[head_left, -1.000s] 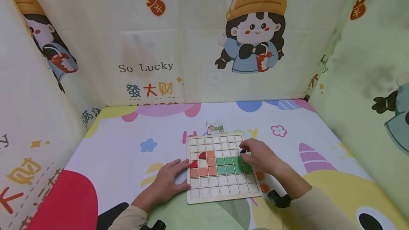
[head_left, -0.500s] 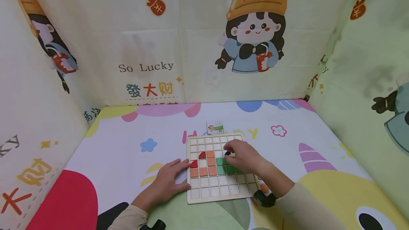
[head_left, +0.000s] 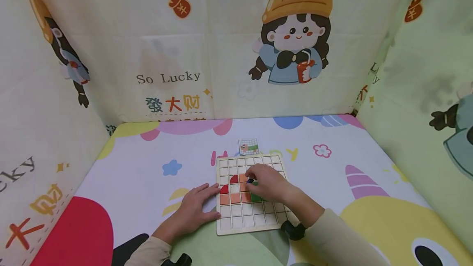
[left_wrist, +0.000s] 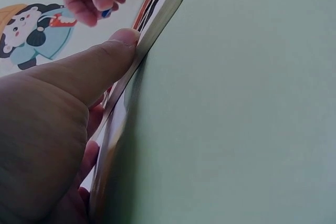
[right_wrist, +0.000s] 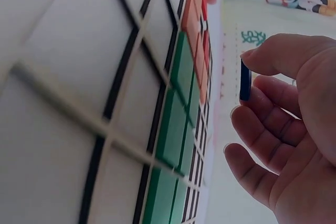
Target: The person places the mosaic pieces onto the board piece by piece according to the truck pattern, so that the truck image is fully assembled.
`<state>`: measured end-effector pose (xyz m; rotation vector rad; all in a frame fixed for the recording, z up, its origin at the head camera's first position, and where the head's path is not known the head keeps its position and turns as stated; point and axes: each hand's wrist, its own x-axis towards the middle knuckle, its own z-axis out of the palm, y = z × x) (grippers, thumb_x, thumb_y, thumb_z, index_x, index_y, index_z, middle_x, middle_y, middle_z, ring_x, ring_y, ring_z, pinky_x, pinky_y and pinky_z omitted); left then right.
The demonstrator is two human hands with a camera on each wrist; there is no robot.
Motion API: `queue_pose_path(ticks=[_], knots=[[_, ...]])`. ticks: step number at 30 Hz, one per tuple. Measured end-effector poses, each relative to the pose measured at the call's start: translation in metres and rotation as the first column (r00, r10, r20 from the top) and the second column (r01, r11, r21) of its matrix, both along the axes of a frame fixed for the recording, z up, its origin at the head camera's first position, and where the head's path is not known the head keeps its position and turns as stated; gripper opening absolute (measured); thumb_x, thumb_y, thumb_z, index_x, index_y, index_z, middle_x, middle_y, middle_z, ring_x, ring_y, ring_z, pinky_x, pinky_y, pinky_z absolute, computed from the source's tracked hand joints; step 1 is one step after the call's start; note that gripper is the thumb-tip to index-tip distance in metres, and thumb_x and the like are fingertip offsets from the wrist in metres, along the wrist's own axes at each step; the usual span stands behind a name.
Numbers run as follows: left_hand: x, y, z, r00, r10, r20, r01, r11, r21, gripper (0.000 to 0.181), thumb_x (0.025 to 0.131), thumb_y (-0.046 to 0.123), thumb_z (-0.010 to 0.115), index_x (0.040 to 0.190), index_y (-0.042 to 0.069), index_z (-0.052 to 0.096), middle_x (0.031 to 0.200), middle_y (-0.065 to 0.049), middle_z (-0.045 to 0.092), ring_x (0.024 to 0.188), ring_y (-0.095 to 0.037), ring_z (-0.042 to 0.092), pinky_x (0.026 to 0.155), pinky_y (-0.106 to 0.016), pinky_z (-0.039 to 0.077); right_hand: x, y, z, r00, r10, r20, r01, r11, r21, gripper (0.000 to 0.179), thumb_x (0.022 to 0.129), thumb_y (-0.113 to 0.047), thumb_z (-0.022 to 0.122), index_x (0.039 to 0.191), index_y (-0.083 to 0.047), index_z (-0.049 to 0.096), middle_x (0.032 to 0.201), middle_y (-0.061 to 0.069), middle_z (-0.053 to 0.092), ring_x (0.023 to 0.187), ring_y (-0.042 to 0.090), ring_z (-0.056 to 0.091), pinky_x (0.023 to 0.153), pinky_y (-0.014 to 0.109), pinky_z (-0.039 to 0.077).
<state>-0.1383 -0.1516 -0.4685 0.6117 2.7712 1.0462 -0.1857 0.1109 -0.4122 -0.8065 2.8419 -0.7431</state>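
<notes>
A wooden grid board [head_left: 236,224] lies on the table, with green tiles [right_wrist: 178,87], orange tiles [head_left: 235,198] and red curved-edge tiles [head_left: 234,180] in some of its squares. My left hand [head_left: 196,208] rests at the board's left edge, fingers spread, and in the left wrist view the thumb [left_wrist: 118,45] presses against the rim. Over the board's middle, my right hand [head_left: 271,183] pinches a small, thin dark blue tile [right_wrist: 245,81] between thumb and fingertips, apart from the board in the right wrist view. The right hand hides part of the green row.
Just behind the board lies a small card [head_left: 249,147] printed with a coloured grid picture. The table's patterned cloth [head_left: 199,143] meets printed fabric walls [head_left: 229,44] at the back and both sides.
My right hand has moved left across the board with the dark blue tile, from the right edge to beside the orange tiles. The left hand stays put.
</notes>
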Motion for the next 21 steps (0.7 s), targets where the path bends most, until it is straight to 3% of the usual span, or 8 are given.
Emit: queue_pose_path(ticks=[21], knots=[[0.001, 0.0, -0.009, 0.999, -0.009, -0.032, 0.009, 1.0, 0.002, 0.072, 0.083, 0.043, 0.081, 0.144, 0.014, 0.056, 0.15, -0.002, 0.049, 0.141, -0.037, 0.035, 0.108, -0.066, 0.026, 0.002, -0.031, -0.014, 1.0, -0.002, 0.016, 0.002, 0.999, 0.05, 0.025, 0.09, -0.023, 0.072, 0.111, -0.011, 0.069, 0.1, -0.003, 0.065, 0.09, 0.015, 0.057, 0.086, 0.035, 0.052]])
